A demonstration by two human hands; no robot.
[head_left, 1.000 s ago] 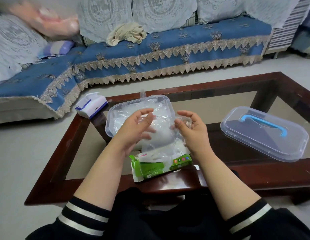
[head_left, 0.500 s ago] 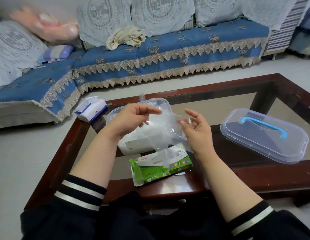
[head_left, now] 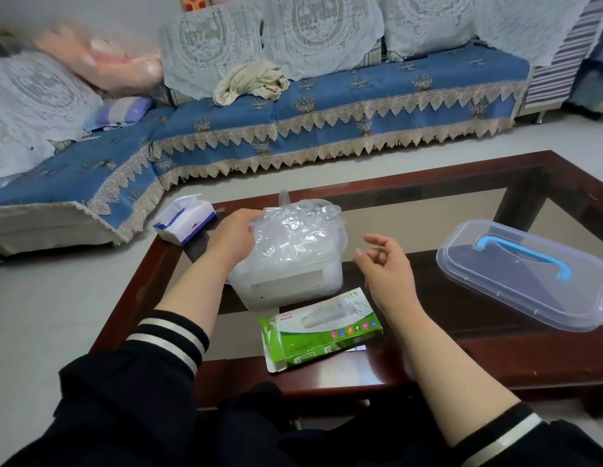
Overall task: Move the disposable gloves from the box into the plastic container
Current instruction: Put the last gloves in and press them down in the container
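We count 1 plastic container (head_left: 286,284) near the table's (head_left: 461,176) middle, heaped with crumpled disposable gloves (head_left: 293,230); their number we cannot tell. Our left hand (head_left: 234,235) sits at the heap's 9 o'clock, fingers on the gloves. Our right hand (head_left: 382,262), at its 3 o'clock, hangs loosely curled, holding nothing. 1 green box (head_left: 322,335) lies at 6 o'clock, 1 lid (head_left: 525,274) farther at 3, 1 tissue pack (head_left: 184,219) at 10.

Bare tabletop (head_left: 408,227) between container (head_left: 286,284), lid (head_left: 525,278)
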